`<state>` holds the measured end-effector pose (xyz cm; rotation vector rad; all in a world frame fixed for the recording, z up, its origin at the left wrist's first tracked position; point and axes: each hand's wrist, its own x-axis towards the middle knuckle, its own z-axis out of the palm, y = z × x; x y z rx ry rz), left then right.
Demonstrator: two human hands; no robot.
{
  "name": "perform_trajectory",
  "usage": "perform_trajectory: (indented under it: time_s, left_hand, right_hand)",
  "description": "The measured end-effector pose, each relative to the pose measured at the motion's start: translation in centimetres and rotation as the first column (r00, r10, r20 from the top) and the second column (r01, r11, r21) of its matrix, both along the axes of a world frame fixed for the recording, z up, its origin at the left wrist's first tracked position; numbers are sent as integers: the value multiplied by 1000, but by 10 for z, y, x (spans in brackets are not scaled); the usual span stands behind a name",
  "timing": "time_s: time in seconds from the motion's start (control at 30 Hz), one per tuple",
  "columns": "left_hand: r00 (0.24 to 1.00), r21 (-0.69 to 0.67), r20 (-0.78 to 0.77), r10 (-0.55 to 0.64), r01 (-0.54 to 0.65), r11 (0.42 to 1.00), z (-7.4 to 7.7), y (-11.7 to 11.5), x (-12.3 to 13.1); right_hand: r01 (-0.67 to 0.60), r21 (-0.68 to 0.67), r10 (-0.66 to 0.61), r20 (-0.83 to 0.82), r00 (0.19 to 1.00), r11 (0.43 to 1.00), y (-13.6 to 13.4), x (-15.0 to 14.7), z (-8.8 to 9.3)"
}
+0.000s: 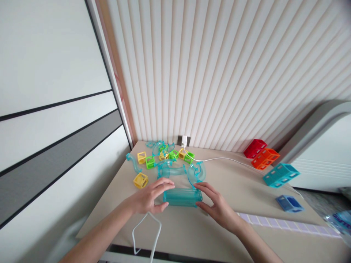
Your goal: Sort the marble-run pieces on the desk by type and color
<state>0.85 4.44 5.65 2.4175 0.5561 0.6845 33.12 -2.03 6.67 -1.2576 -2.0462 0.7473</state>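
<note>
One stack of translucent teal pieces [182, 197] is set lengthwise across the bench [229, 184], between two hands. Its left end is flanked by the left hand [150, 197] and its right end by the right hand [218, 207]. In both, thumb and fingers are parted, the fingers being placed along the far edge and the thumb near the close edge (whether the ends are gripped or merely framed cannot be told).

Beyond the stack, loose teal track pieces are scattered; one S-shaped piece [134, 163], one straight piece [176, 171] and one rounded piece [201, 172] are distinguished, the overlapping remainder being too tangled to count. Among and beside them, four yellow cubes [140, 180] and at least three green cubes [150, 162] are seen.

At the right, four blocks are spread, one of each colour: a red block [254, 149], an orange block [264, 158], a teal block [281, 175] and a blue block [290, 203]. One lavender strip [287, 224] is laid nearer the front. One white charger [184, 141] is plugged in at the ribbed wall [197, 73], and one white loop of cord [157, 233] is seen below the left hand.
</note>
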Motion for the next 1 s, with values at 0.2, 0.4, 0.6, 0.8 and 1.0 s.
perform_trajectory:
  time_s: [0.2,0.4,0.6,0.8,1.0]
  left_hand:
    - [984,-175,30,173,-165,971,-27,-4,-9]
    - [951,-343,99,292,-243,907,-43,-11,-8]
    - [939,-388,93,332,-273,880,-46,-12,-5]
    - [931,-373,91,353,-297,879,-47,-12,-4]
    - [924,-367,120,364,-300,881,-47,-13,-3]
  right_hand:
    - [40,-33,-41,-16,999,999,-2,3,-6]
    - [63,-50,-64,-22,998,997,-2,6,-13]
    - [89,-46,-91,-59,994,995,-2,7,-23]
    - [91,-61,-96,-70,993,994,-1,8,-26]
    - [104,-49,-107,-70,992,993,2,7,-28]
